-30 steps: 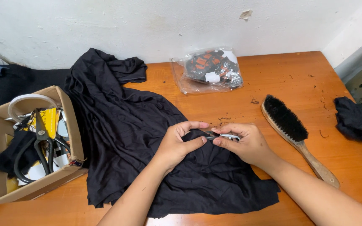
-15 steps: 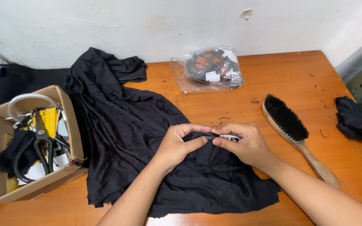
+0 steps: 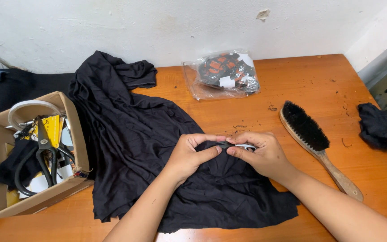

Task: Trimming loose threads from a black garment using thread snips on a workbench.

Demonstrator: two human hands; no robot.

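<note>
- Head view, the only one here: the black garment (image 3: 157,152) is spread over the orange wooden surface (image 3: 292,80), its long axis running from the far-left corner by the wall down toward the near edge in the middle.
- Both hands meet right over the garment's near-centre. The left hand (image 3: 191,154) is pinched onto a small raised fold of the cloth, thumb and forefinger closed on it.
- The right hand (image 3: 263,154) is clenched around a small metal tool (image 3: 242,146), looks like thread snips but it's mostly hidden so I can't say for sure. Its tip points left, straight at the pinched fold, basically touching it.
- So the key relation: fold sits between the two hands, tool lying sideways across the surface, both hands about equally near, fingertips nearly touching.
- Just right of the right hand lies a wooden-handled brush (image 3: 312,139), bristles up, handle angled toward the near-right corner.
- Further off: a clear plastic bag (image 3: 222,74) of dark and orange bits by the wall, a cardboard box (image 3: 75,134) on the left holding black scissors (image 3: 41,154), and a dark cloth wad (image 3: 381,127) at the right edge.
</note>
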